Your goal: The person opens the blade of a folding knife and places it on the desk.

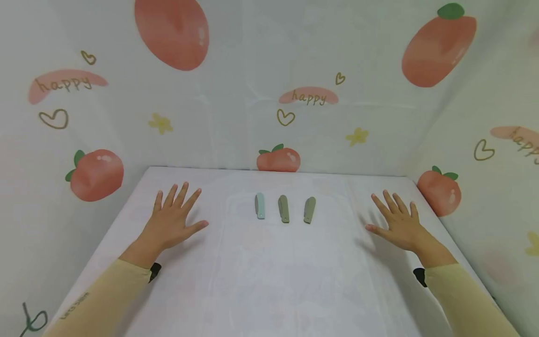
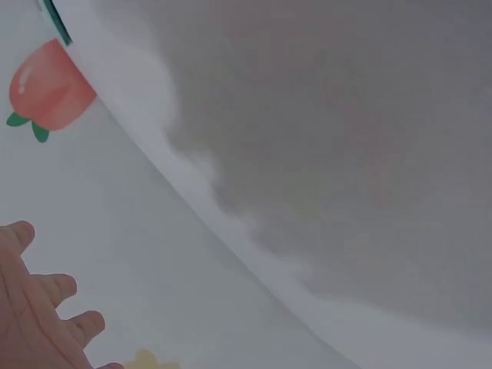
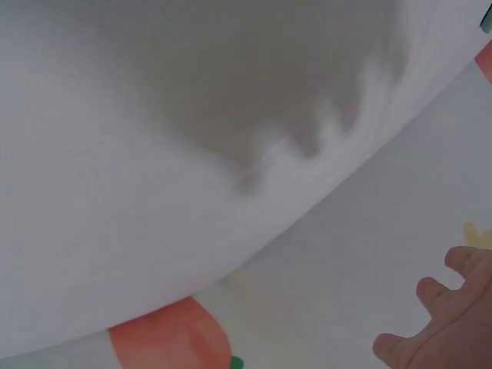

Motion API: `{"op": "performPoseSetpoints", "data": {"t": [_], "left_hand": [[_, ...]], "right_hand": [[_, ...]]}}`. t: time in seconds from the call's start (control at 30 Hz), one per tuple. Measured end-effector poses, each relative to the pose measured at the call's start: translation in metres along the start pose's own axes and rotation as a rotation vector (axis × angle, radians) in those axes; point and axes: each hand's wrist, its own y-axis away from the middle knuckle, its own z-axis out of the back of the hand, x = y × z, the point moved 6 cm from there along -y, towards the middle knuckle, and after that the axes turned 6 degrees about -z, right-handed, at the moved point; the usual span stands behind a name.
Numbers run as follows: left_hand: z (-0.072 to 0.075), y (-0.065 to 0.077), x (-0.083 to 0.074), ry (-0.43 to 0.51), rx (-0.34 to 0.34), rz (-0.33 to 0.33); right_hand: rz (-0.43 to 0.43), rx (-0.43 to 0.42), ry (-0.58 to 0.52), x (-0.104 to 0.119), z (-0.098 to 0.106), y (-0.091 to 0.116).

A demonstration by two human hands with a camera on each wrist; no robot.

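Observation:
Three small folded knives lie in a row near the middle of the white table. The left one is a pale blue-green folding knife (image 1: 260, 206); beside it lies an olive green folding knife (image 1: 284, 209), then a second olive folding knife (image 1: 309, 210), tilted slightly. Left of the row, my left hand (image 1: 171, 222) hovers palm down with its fingers spread, holding nothing. On the other side my right hand (image 1: 399, 225) is likewise spread above the table and apart from the knives. Each wrist view catches only part of its hand at a lower corner, and no knives.
The white table (image 1: 269, 290) meets a cloth backdrop (image 1: 236, 117) printed with red fruit, hearts and flowers behind it and at both sides. Shadows of the hands fall on the tabletop. A small dark green edge (image 2: 58, 21) shows in the left wrist view.

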Motion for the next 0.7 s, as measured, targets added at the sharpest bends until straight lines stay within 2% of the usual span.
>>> {"op": "performPoseSetpoints", "data": {"t": [0.5, 0.7], "left_hand": [[0.002, -0.015, -0.028, 0.022, -0.029, -0.043], [-0.001, -0.023, -0.039, 0.054, -0.017, -0.042]], "right_hand": [[0.025, -0.065, -0.058, 0.02, 0.002, -0.008], [0.047, -0.035, -0.108, 0.033, 0.003, -0.016]]}}
